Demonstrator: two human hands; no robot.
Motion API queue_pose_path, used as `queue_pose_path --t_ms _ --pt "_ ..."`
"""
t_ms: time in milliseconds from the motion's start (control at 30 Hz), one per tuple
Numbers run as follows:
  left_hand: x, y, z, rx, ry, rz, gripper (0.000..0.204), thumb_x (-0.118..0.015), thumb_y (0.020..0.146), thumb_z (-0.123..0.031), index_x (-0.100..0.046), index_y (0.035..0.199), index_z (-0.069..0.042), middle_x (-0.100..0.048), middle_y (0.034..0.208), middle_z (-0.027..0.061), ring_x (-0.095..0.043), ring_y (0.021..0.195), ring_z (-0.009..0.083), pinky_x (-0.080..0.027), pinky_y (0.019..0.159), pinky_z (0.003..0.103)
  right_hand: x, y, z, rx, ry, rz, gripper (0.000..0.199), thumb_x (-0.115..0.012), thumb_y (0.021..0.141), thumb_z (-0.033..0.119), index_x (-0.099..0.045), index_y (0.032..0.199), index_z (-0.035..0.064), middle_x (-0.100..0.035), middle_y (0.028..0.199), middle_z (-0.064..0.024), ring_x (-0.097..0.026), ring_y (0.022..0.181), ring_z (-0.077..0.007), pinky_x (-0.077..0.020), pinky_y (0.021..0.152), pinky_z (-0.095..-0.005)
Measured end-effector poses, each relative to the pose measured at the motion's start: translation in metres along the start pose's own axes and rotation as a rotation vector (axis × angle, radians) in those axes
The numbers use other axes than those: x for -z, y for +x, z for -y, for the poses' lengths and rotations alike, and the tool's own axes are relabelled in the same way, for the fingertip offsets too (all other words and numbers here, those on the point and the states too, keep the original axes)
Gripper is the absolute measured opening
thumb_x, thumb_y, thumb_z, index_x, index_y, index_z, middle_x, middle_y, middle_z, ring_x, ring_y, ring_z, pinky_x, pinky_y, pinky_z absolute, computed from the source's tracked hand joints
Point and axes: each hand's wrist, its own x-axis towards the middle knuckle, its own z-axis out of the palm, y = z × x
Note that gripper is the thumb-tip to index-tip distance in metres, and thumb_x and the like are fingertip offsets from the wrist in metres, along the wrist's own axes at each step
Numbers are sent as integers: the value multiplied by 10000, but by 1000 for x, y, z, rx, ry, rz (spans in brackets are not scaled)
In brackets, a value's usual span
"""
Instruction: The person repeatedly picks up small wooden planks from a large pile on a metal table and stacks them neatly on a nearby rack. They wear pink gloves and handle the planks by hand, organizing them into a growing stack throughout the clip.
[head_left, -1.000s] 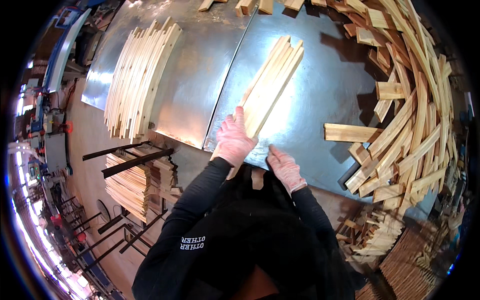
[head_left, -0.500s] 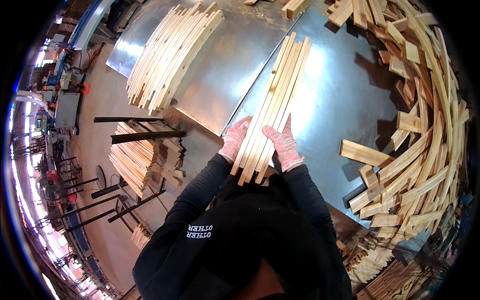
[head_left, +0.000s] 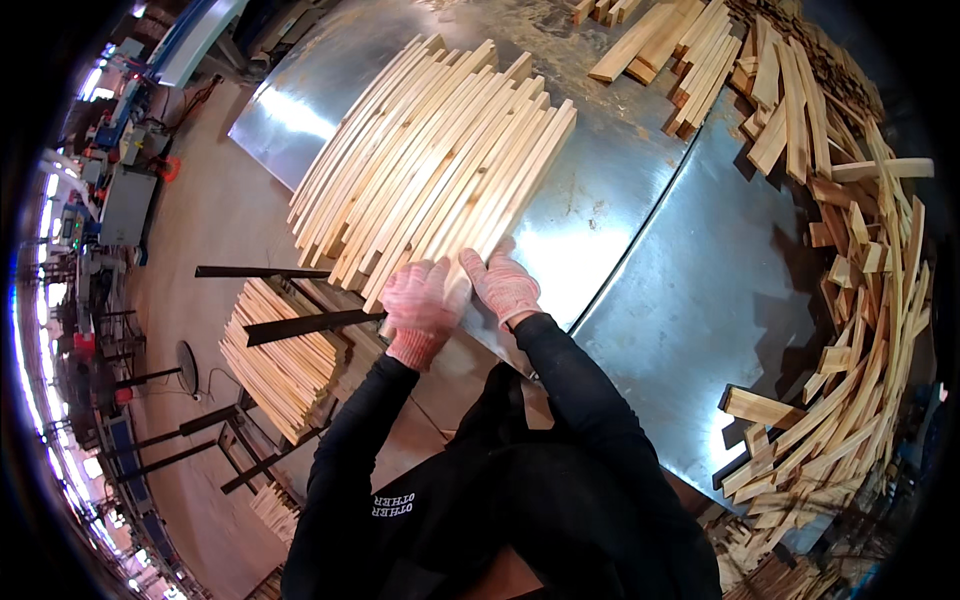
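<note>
A wide row of pale wooden strips [head_left: 430,150] lies side by side on the metal tabletop, some ends sticking out farther than others. At its near right corner both my hands, in pink-and-white knit gloves, are on the strips. My left hand [head_left: 420,312], slightly blurred, is closed over the near ends, fingers on top. Against the outer right side rests my right hand [head_left: 503,285], its thumb on the top of the outermost strips and its fingers along their side, partly hidden. Both hands close on strips at this edge; how many they hold cannot be told.
A heap of loose wood pieces [head_left: 850,400] curves along the table's right side. Shorter boards [head_left: 650,40] lie at the far edge. A seam crosses the metal tabletop [head_left: 690,290]. Left of the table, dark metal bars [head_left: 310,328] project near a lower strip stack [head_left: 280,350].
The bundle of strips in my hands has moved left across the table and now lies against the row there. My view has shifted left with it.
</note>
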Motion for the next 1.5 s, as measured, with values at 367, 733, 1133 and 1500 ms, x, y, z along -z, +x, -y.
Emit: queue_pose_path --t_ms 367,733,1133,1500 --pt "-51 -19 -25 9 449 383 823 -673 854 -233 -281 1542 -8 -340 1561 206 -303 1450 374 -196 1197 516 187 -178 -217 161 -524 -801 534 -535 955 401 -547 1353 45 -708 1042 -148 -688 896 -343 -563 768 -423" --pt "-46 -55 -460 -82 -1107 1020 662 -634 937 -127 -342 1511 24 -519 1435 229 -518 1329 269 -421 1078 332 461 -415 -613 -717 -620 -1463 843 -659 833 517 -361 1476 61 -552 1359 -231 -527 1262 -389 -425 1053 -461" --pt "-95 -96 -716 730 -1903 1121 340 -666 959 -244 -596 1190 -4 -691 1015 108 -690 884 223 -586 753 350 466 -459 -511 242 -415 -1050 788 -506 935 617 -485 1430 4 -558 1398 -214 -519 1318 -341 -385 1120 -395" --pt "-115 -37 -714 883 -1795 646 327 -625 986 -280 -586 1209 -44 -661 1036 79 -674 937 205 -586 815 377 544 -426 -509 4 -631 -969 949 -720 779 510 -317 1532 96 -573 1154 -195 -574 1040 -367 -476 889 -480"
